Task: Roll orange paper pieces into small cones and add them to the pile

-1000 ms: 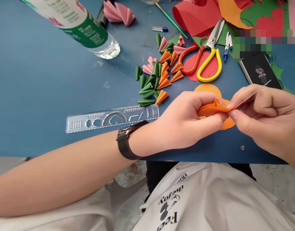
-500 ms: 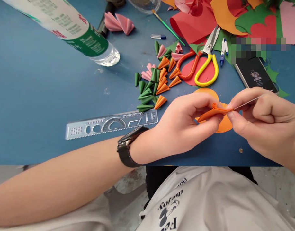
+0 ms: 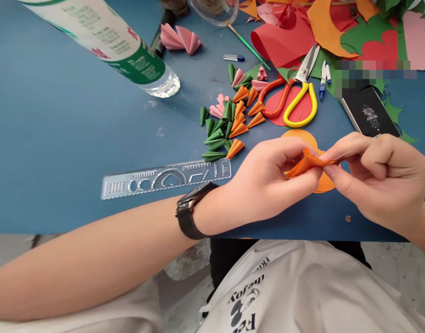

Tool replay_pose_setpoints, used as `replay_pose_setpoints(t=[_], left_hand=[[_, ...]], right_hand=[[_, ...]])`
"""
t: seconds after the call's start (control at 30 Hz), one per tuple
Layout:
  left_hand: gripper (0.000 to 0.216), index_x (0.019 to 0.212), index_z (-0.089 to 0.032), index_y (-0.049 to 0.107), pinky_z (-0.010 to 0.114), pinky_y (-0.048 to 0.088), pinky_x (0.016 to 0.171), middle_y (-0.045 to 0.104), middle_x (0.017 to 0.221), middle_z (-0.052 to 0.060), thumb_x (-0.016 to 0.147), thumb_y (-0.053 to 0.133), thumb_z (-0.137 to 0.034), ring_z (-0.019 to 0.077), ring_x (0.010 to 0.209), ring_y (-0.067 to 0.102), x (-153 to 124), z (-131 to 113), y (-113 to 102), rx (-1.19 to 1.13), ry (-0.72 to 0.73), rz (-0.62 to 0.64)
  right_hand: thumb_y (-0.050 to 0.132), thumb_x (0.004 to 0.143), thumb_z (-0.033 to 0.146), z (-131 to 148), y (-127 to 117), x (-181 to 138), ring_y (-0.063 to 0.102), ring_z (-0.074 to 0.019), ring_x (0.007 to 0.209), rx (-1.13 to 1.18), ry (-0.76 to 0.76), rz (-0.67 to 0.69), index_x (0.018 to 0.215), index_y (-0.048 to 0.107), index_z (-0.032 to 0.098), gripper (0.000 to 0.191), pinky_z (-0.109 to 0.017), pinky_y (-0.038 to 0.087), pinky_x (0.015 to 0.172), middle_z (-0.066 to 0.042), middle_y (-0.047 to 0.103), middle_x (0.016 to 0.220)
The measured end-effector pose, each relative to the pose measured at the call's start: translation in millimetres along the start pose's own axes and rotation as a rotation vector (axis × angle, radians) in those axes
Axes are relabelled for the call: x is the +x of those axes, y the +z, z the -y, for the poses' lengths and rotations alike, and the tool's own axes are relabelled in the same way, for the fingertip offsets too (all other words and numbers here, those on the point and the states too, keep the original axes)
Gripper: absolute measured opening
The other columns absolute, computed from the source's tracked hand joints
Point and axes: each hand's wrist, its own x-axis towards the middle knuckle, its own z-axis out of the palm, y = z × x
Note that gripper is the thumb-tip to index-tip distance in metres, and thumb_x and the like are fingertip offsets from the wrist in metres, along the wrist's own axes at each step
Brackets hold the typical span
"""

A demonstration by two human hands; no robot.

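My left hand (image 3: 268, 180) pinches a partly rolled orange paper piece (image 3: 307, 163) just above the blue table (image 3: 77, 138). My right hand (image 3: 375, 178) is closed on the paper's right tip and on a thin needle-like stick, of which only a short bit shows between the fingers. Flat orange paper circles (image 3: 301, 137) lie under both hands. A black watch is on my left wrist. A heap of small rolled cones (image 3: 229, 122) in green, orange and pink lies just beyond my left hand.
A clear plastic ruler (image 3: 165, 178) lies left of my left hand. Scissors (image 3: 296, 95) with orange and yellow handles, pens (image 3: 324, 74), a phone (image 3: 368, 111), a water bottle (image 3: 129, 51), a pink folded fan (image 3: 179, 39) and coloured paper sheets (image 3: 285, 39) fill the far side.
My right hand has slid left along the thin stick, so less of it shows. The orange paper is rolled tighter between both hands. The view shifted slightly.
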Motion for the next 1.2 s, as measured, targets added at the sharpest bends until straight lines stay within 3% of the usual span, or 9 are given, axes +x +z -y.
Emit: replay_pose_setpoints(t=[0.2, 0.37, 0.57, 0.83, 0.93, 1.03, 1.1, 1.2], left_hand=[[0.006, 0.087, -0.019, 0.068, 0.027, 0.047, 0.06, 0.066, 0.074, -0.002, 0.09, 0.063, -0.017, 0.0118, 0.066, 0.055, -0.5, 4.6, 3.8, 0.008, 0.007, 0.008], [0.008, 0.1, -0.022, 0.069, 0.032, 0.064, 0.079, 0.079, 0.1, 0.006, 0.092, 0.07, -0.02, 0.0182, 0.088, 0.073, -0.2, 10.3, 4.3, 0.071, 0.166, -0.112], [0.012, 0.085, -0.026, 0.067, 0.036, 0.058, 0.07, 0.075, 0.08, 0.002, 0.094, 0.069, -0.019, 0.018, 0.071, 0.066, 1.2, 7.6, -0.7, 0.143, 0.191, -0.078], [0.016, 0.081, -0.027, 0.068, 0.037, 0.058, 0.069, 0.078, 0.081, 0.003, 0.095, 0.067, -0.02, 0.0193, 0.073, 0.069, 2.1, 4.3, -3.0, 0.22, 0.244, -0.07], [0.01, 0.087, -0.028, 0.072, 0.037, 0.062, 0.072, 0.081, 0.086, 0.003, 0.096, 0.075, -0.024, 0.0201, 0.077, 0.074, 2.5, 4.3, -4.2, 0.183, 0.228, -0.107], [0.006, 0.096, -0.026, 0.077, 0.036, 0.065, 0.072, 0.083, 0.088, 0.003, 0.095, 0.081, -0.023, 0.0192, 0.077, 0.077, 5.5, 5.4, -7.2, 0.137, 0.271, -0.043], [0.006, 0.096, -0.026, 0.078, 0.035, 0.065, 0.071, 0.083, 0.085, 0.002, 0.098, 0.079, -0.02, 0.0177, 0.074, 0.076, 7.6, 6.2, -9.6, 0.164, 0.308, 0.022], [0.006, 0.102, -0.027, 0.079, 0.037, 0.066, 0.074, 0.085, 0.086, 0.002, 0.098, 0.079, -0.022, 0.0177, 0.074, 0.077, 8.4, 7.7, -10.4, 0.149, 0.231, 0.002]], right_hand=[[0.08, 0.089, 0.004, 2.2, 2.0, -1.1, 0.081, -0.024, 0.09, -0.01, 0.049, -0.01, 0.074, 0.037, 0.027, 0.051, -0.04, 0.064, 0.07, -0.001, 0.082, 0.093], [0.08, 0.087, 0.005, 2.9, 2.9, -1.6, 0.072, -0.0196, 0.079, -0.021, 0.08, -0.06, 0.073, 0.036, 0.025, 0.05, -0.038, 0.06, 0.067, 0.001, 0.073, 0.084], [0.083, 0.081, 0.006, -0.1, 1.7, 0.1, 0.07, -0.0212, 0.076, -0.021, 0.088, -0.06, 0.073, 0.036, 0.026, 0.052, -0.038, 0.06, 0.061, 0.001, 0.07, 0.078], [0.085, 0.08, 0.006, 2.1, -4.3, 4.0, 0.07, -0.0187, 0.071, -0.105, 0.088, 0.022, 0.073, 0.033, 0.026, 0.056, -0.036, 0.059, 0.057, 0.003, 0.071, 0.079], [0.085, 0.076, 0.006, 4.1, -8.2, 7.8, 0.068, -0.0135, 0.066, -0.169, 0.107, 0.094, 0.074, 0.031, 0.025, 0.057, -0.029, 0.054, 0.055, 0.007, 0.07, 0.076], [0.079, 0.072, 0.004, 3.6, -11.9, 11.7, 0.066, -0.0112, 0.063, -0.232, 0.102, 0.181, 0.075, 0.032, 0.025, 0.051, -0.026, 0.05, 0.055, 0.008, 0.067, 0.071], [0.078, 0.072, 0.005, 1.9, -13.5, 12.8, 0.069, -0.0132, 0.067, -0.255, 0.098, 0.211, 0.076, 0.036, 0.026, 0.047, -0.027, 0.053, 0.058, 0.008, 0.067, 0.072], [0.08, 0.078, 0.008, -2.9, -14.0, 10.8, 0.075, -0.018, 0.076, -0.202, 0.126, 0.188, 0.08, 0.043, 0.028, 0.042, -0.031, 0.06, 0.067, 0.005, 0.074, 0.081]])
